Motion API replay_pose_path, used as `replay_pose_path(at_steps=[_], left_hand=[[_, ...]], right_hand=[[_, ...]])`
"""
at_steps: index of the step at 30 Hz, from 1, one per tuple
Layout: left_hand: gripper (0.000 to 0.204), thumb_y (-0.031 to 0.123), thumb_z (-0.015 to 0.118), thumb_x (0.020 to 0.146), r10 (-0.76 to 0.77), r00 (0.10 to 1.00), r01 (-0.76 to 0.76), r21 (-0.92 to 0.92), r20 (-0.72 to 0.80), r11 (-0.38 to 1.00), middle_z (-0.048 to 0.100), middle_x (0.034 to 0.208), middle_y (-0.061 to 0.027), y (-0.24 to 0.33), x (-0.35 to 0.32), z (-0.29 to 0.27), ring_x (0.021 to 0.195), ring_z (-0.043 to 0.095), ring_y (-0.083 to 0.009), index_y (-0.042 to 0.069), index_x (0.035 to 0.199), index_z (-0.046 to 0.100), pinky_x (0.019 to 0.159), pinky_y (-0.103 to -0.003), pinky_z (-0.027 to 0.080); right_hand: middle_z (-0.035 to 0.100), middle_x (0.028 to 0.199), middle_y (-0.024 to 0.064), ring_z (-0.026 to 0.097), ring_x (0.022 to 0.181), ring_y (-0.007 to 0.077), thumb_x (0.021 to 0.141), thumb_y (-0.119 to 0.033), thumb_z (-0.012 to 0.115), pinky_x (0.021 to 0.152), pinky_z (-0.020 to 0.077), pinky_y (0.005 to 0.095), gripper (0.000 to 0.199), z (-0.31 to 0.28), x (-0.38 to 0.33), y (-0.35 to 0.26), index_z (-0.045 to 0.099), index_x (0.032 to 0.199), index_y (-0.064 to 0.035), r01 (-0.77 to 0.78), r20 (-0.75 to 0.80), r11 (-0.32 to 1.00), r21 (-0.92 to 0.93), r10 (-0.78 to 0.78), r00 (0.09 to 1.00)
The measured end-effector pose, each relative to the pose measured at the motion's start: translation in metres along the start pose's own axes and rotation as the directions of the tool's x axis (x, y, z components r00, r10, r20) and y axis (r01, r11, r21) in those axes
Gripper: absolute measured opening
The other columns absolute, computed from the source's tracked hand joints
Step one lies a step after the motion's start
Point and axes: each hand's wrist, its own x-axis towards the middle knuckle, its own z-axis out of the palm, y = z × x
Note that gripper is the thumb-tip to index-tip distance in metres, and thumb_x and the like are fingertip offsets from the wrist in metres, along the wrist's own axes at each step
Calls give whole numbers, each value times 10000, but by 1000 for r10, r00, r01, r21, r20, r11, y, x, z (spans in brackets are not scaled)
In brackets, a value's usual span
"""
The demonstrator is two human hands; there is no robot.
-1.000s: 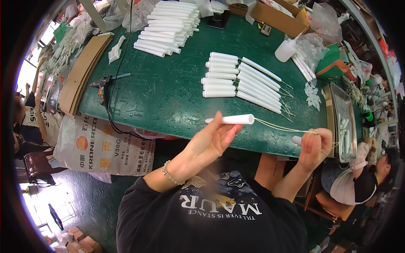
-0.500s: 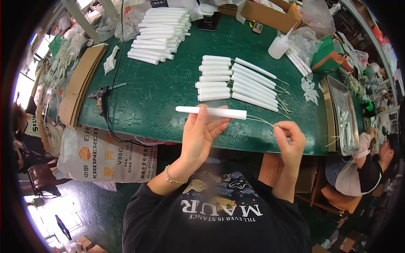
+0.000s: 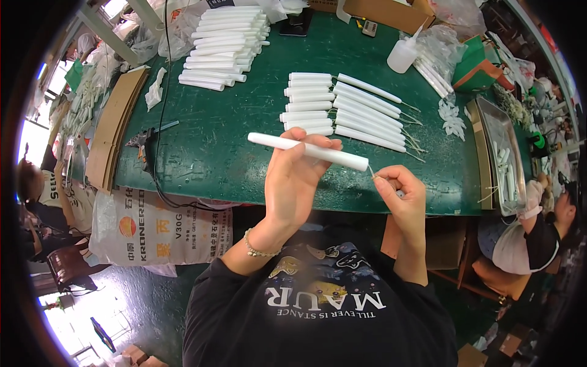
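Observation:
A white candle-shaped tube [image 3: 336, 156] lies slantwise across my left hand [image 3: 286, 191], its tapered end up to the left. The thumb and fingers of that hand close round its middle. From the wide right end comes a thin pale cord [image 3: 371, 170]. My right hand [image 3: 405, 197] pinches the cord between thumb and fingertips, close to the tube's end. A small greyish thing shows among the right fingers; its kind is unclear. Just beyond my hands lie two side-by-side groups of similar tubes, a left group [image 3: 309, 98] and a right group [image 3: 370, 119] with cords trailing rightward.
A big pile of white tubes [image 3: 226, 46] lies at the back left of the green table [image 3: 208, 128]. A glue gun [image 3: 143, 144] with a black cable is at left, near cardboard sheets [image 3: 113, 128]. Right: a squeeze bottle [image 3: 403, 56], a metal tray [image 3: 494, 128] and a co-worker [image 3: 520, 241].
My right hand has moved left along the cord toward the tube, so less cord shows between them. The tube has tilted, its right end now lower than its left.

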Motion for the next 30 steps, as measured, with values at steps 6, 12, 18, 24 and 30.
replay_pose_path(at_steps=[6,12,18,24,30], left_hand=[[180,199,419,839,65,997,-67,-59,-31,996,424,716,-32,-2,17,21,693,430,-163,92,981,391,779,-352,376],[268,354,310,914,189,982,-189,-32,15,981,391,700,-13,-5,25,26,517,330,-83,104,975,385,494,-228,312],[276,353,284,923,197,980,-197,27,-6,980,400,734,0,-7,27,33,477,298,-60,102,941,396,426,-191,265],[331,399,278,912,211,974,-206,68,-75,976,451,790,-29,-13,32,33,468,366,-71,86,918,386,410,-196,294],[313,384,275,916,207,978,-207,89,9,974,445,767,-28,-11,30,27,476,357,-77,93,922,388,402,-199,287]], right_hand=[[436,515,-40,340,400,6,800,-99,545,362,240,154,104,11,-4,4,537,808,5,-163,58,964,208,154,986],[400,480,-32,306,364,21,805,-94,523,349,239,161,117,24,-10,9,516,804,23,-302,207,829,471,229,951],[360,457,-37,280,352,26,810,-105,510,347,235,170,135,32,-15,13,507,801,30,-343,262,783,519,236,936],[345,454,-40,267,348,28,810,-108,508,346,235,175,139,33,-13,17,507,798,30,-363,287,740,566,236,928],[371,478,-46,294,367,23,808,-125,520,347,242,169,142,31,-13,19,522,809,17,-382,319,732,565,233,918]])
